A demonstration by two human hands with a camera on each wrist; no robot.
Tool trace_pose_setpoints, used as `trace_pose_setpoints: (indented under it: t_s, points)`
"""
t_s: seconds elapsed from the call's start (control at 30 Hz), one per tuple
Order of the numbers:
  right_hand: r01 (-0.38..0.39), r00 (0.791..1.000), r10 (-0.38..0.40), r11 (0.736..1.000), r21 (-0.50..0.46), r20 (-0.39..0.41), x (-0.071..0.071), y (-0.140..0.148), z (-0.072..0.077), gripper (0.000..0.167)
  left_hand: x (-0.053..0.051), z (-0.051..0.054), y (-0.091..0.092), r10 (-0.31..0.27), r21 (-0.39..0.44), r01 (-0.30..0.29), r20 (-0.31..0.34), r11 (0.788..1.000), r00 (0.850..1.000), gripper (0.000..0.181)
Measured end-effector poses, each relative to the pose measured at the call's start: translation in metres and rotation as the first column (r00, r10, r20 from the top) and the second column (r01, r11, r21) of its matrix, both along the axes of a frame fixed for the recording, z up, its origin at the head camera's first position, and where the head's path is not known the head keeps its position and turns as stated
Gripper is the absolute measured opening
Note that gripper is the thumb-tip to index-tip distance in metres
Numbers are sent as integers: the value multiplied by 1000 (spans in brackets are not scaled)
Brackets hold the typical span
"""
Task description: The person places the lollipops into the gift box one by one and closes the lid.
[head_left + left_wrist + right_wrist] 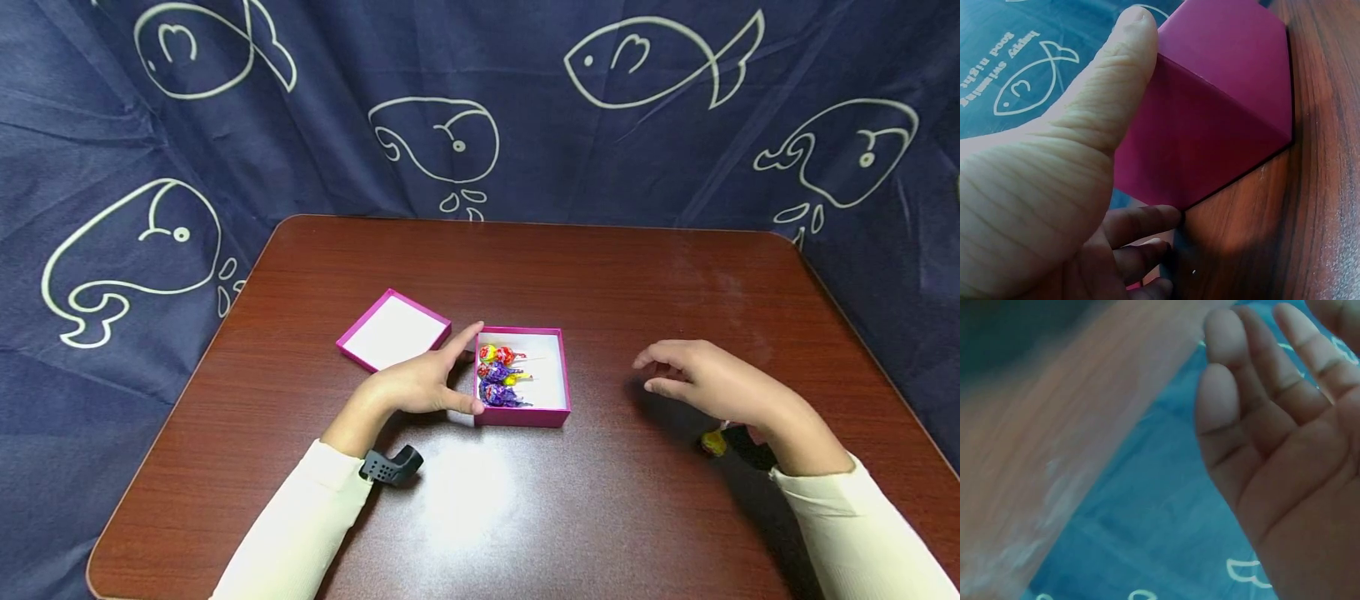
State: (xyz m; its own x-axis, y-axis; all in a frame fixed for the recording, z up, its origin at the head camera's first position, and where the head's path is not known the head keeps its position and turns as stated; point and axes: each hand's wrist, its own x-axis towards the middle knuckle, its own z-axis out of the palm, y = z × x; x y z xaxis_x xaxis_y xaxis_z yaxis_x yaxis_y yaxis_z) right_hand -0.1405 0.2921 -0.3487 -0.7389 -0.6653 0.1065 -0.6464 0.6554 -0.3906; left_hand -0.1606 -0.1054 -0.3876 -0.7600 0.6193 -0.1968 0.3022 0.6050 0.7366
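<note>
A pink box [522,417] with a white inside stands near the middle of the table. Several wrapped lollipops [504,373], in red, yellow and purple, lie along its left side with their sticks toward the right. My left hand [415,382] rests against the box's left side, thumb at the front corner and index finger at the back corner. In the left wrist view the thumb [1135,56] touches the pink wall. My right hand [705,377] hovers over the table to the right, fingers loosely bent, holding nothing. Below its wrist lies a yellow-wrapped lollipop [714,443], partly hidden.
A pink lid [395,331], white inside up, lies behind the left hand, left of the box. The brown table [570,267] has rounded corners. A dark blue cloth [525,167] with white fish drawings hangs behind it. A dark strap [392,465] sits on the left wrist.
</note>
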Motion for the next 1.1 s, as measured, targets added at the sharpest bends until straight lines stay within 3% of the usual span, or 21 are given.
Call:
trace_pose_setpoints:
  t_s: [0.13,0.23,0.33,0.87,1.1]
  points:
    - [33,993,-34,999,11,115,7,17,-5,20,0,0,0,6,0,-6,9,1000,1000,114]
    - [66,973,-71,997,31,219,12,29,-8,19,0,1,0,9,4,-9,16,1000,1000,114]
    - [85,958,-92,996,39,272,18,41,-12,17,0,1,0,6,6,-6,17,1000,1000,114]
    - [114,958,-130,991,76,255,35,69,-25,24,1,3,1,2,-13,-2,10,1000,1000,115]
    - [77,953,-85,996,39,290,38,73,-30,22,1,2,1,8,-6,-7,23,1000,1000,114]
